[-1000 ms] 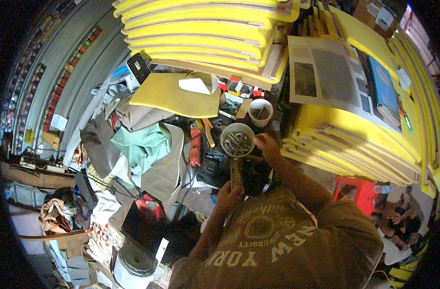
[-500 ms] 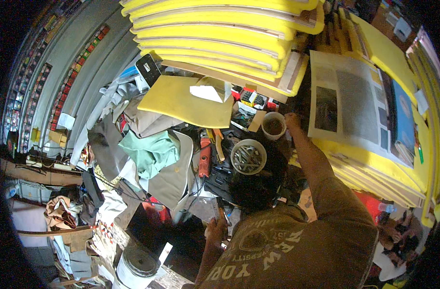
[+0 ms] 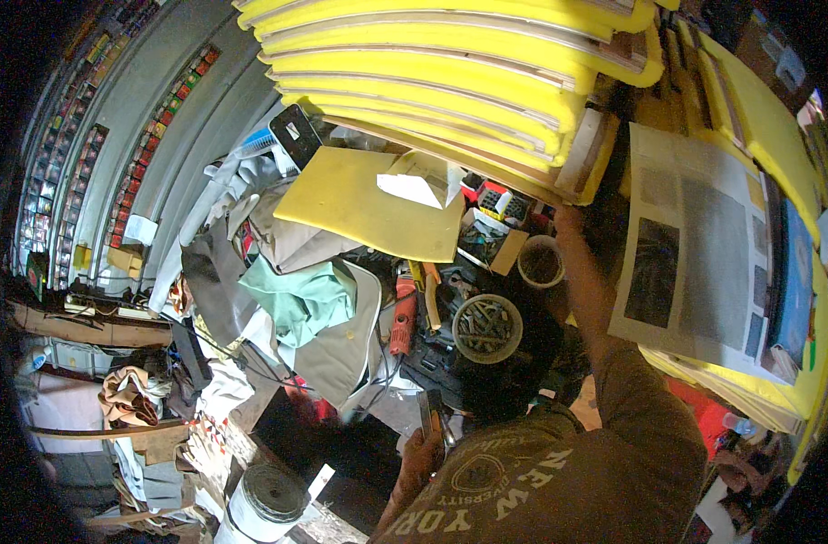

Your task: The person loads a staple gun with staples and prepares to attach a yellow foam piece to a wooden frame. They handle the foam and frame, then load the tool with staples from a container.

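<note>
My left hand (image 3: 420,453) is closed round a narrow dark tool (image 3: 431,415) with a brownish strip along it; its exact kind cannot be made out. Out past a small white tub (image 3: 541,261) with dark contents, my right hand (image 3: 571,218) reaches to the edge of the yellow padded stack (image 3: 414,54). Its fingers are in shadow and too unclear to read. Nearer to me stands a white bucket (image 3: 520,331) holding metal pieces. An orange-red power tool (image 3: 403,315) lies to its left, beside a yellow-handled tool (image 3: 431,297).
A yellow foam sheet (image 3: 368,204) and green cloth (image 3: 305,304) cover the bench's left part. Small compartmented boxes (image 3: 500,201) sit against the stack. More yellow panels, under a printed sheet (image 3: 695,254), rise on the right. A rolled grey material (image 3: 273,494) stands lower left.
My right hand has moved from beside the small tub's rim farther away, toward the yellow stack. The left hand keeps its tool. The whole view has shifted slightly.
</note>
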Motion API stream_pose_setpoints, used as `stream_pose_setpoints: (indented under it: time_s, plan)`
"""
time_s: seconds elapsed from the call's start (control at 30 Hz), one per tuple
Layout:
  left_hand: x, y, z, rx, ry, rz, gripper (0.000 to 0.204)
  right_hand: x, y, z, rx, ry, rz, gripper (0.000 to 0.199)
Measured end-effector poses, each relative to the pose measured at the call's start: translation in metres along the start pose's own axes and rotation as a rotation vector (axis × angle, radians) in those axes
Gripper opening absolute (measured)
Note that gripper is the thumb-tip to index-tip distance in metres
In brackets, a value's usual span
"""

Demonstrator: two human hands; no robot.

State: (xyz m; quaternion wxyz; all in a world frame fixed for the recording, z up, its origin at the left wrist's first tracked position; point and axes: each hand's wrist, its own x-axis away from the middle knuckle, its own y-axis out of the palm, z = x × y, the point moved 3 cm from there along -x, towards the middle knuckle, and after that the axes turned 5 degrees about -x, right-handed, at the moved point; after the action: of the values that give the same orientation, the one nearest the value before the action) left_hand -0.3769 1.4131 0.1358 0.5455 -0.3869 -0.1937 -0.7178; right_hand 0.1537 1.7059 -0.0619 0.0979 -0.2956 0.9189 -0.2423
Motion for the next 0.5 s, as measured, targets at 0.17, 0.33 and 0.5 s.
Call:
stream_pose_setpoints:
  time_s: [0.17, 0.33, 0.5]
  plan:
    - [-0.008, -0.002, 0.020, 0.058, 0.053, -0.070, 0.021, -0.005, 0.031, -0.046, -0.008, -0.280, 0.031, 0.023]
    - [-0.019, -0.005, 0.013, 0.058, 0.004, -0.003, 0.018, 0.014, 0.041, -0.115, 0.195, -0.424, 0.078, 0.031]
    - [-0.026, -0.011, -0.006, 0.115, -0.040, -0.036, 0.016, 0.004, 0.012, -0.123, 0.061, -0.500, -0.187, 0.028]
